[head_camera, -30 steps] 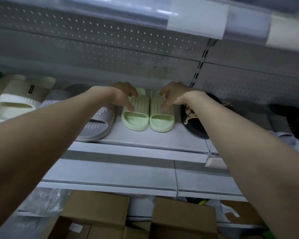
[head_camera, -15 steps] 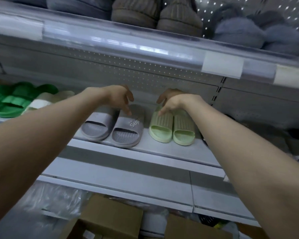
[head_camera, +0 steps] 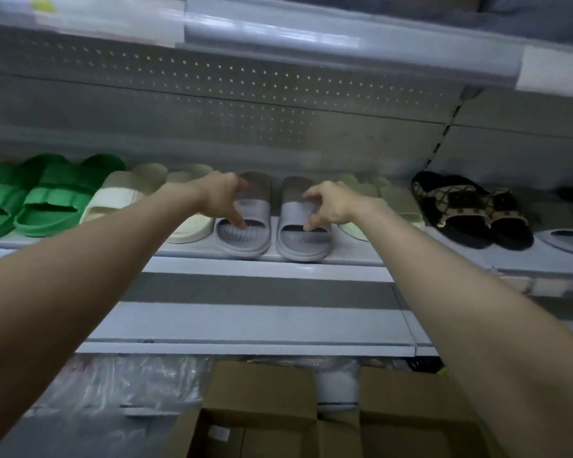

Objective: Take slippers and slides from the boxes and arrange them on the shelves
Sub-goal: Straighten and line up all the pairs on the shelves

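Cardboard boxes point(head_camera: 262, 388) low centre, contents hidden; plastic bags point(head_camera: 113, 381) to their left. Shelf point(head_camera: 278, 259) above, perforated back panel point(head_camera: 245, 94). Row on it: green slides point(head_camera: 47, 196), cream slides point(head_camera: 126, 193), left grey slide point(head_camera: 245, 236) with left hand point(head_camera: 222, 200) grip curled on its strap, right grey slide point(head_camera: 303, 241) held likewise by right hand point(head_camera: 331, 204), pale green slides point(head_camera: 394, 200) behind that wrist, black patterned slippers point(head_camera: 470, 206).
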